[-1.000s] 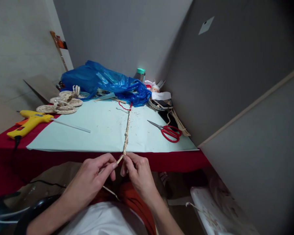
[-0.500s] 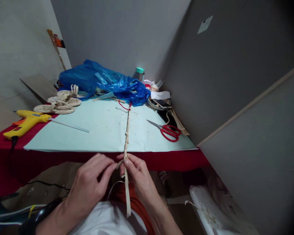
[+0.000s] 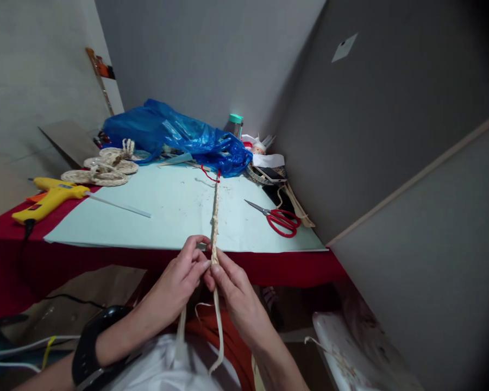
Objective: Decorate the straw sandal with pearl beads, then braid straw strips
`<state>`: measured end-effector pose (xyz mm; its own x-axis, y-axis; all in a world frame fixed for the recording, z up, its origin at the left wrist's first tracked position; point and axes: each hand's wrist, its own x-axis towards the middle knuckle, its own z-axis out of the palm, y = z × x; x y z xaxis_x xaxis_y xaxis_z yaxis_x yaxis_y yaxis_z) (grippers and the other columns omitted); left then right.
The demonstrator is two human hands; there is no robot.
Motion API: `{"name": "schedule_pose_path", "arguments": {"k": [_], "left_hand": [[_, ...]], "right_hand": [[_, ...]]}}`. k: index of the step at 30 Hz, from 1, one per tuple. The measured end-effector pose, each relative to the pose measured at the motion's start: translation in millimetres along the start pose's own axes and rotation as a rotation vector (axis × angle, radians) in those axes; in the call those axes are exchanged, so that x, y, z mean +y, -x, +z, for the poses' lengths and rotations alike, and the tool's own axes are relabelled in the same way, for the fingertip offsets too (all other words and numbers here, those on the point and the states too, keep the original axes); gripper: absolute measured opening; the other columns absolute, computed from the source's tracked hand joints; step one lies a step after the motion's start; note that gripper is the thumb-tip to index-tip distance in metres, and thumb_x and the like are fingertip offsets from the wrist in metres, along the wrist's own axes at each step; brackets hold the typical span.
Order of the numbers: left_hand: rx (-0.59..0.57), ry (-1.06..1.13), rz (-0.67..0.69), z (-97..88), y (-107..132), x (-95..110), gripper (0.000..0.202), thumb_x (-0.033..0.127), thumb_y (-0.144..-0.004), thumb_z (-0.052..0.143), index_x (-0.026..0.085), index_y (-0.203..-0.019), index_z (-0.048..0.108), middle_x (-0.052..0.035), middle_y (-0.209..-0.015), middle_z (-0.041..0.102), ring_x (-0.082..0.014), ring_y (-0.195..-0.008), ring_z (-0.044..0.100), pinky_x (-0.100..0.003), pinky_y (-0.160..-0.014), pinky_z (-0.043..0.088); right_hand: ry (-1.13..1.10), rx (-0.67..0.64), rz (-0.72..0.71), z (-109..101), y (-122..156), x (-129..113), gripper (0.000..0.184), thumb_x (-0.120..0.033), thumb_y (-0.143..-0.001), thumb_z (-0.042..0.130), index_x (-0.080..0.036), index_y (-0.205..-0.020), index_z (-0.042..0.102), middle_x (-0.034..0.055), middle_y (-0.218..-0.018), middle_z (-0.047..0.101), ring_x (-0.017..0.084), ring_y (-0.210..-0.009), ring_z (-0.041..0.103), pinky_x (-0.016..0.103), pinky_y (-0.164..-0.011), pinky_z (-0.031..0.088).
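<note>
A pale braided cord (image 3: 215, 214) runs from a red string (image 3: 209, 175) at the back of the table towards me. At the table's front edge, my right hand (image 3: 232, 279) pinches the braid's near end between thumb and fingers. My left hand (image 3: 189, 271) is right beside it, its fingers closed at the braid and gripping a pale flat strand (image 3: 181, 328) that hangs below. Another loose strand (image 3: 219, 331) drops from under my right hand over my lap. The fingertips partly hide the point where the strands cross.
Red-handled scissors (image 3: 281, 220) lie on the pale sheet (image 3: 179, 190) to the right. A yellow glue gun (image 3: 51, 198) with a glue stick is at the left, near coiled braids (image 3: 101, 171). Behind are a blue plastic bag (image 3: 175, 133) and a bottle (image 3: 235, 124).
My left hand has moved from the left, where it pulled a strand sideways, up against the braid. A strand now hangs below it. My right hand keeps its pinch; the view has shifted slightly.
</note>
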<state>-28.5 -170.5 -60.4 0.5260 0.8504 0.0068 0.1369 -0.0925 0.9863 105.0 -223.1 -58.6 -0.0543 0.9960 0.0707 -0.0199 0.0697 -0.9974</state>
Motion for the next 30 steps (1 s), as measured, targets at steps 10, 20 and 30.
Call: {"name": "schedule_pose_path", "arguments": {"k": [10, 20, 30], "left_hand": [[-0.012, 0.210, -0.237, -6.6, -3.1, 0.6, 0.026, 0.044, -0.080, 0.059, 0.020, -0.088, 0.052, 0.0109, -0.053, 0.042, -0.0060, -0.040, 0.027, -0.019, -0.038, 0.017], [0.080, 0.122, -0.150, -1.2, -6.4, -6.4, 0.016, 0.031, -0.077, 0.064, 0.017, -0.070, 0.061, 0.0011, -0.058, 0.064, -0.0106, -0.047, 0.050, -0.022, -0.047, 0.034], [0.107, 0.320, -0.227, -2.8, 6.5, -8.2, 0.024, 0.037, -0.076, 0.071, 0.016, -0.081, 0.061, -0.0030, -0.074, 0.073, -0.0076, -0.045, 0.050, -0.020, -0.046, 0.034]], "right_hand": [[0.643, 0.022, 0.019, -1.2, 8.4, 0.1, 0.020, -0.027, -0.102, 0.034, -0.019, -0.098, 0.051, -0.0011, -0.070, 0.057, 0.013, -0.057, 0.049, 0.024, -0.055, 0.033], [1.434, 0.141, -0.127, 6.9, 19.5, -2.3, 0.024, 0.002, -0.075, 0.052, -0.020, -0.085, 0.054, 0.0027, -0.072, 0.063, 0.020, -0.057, 0.063, 0.030, -0.048, 0.023], [1.338, 0.139, -0.313, 23.7, 29.9, 14.5, 0.012, -0.013, -0.092, 0.049, -0.017, -0.089, 0.060, 0.0052, -0.071, 0.065, 0.020, -0.060, 0.062, 0.029, -0.051, 0.034]]}}
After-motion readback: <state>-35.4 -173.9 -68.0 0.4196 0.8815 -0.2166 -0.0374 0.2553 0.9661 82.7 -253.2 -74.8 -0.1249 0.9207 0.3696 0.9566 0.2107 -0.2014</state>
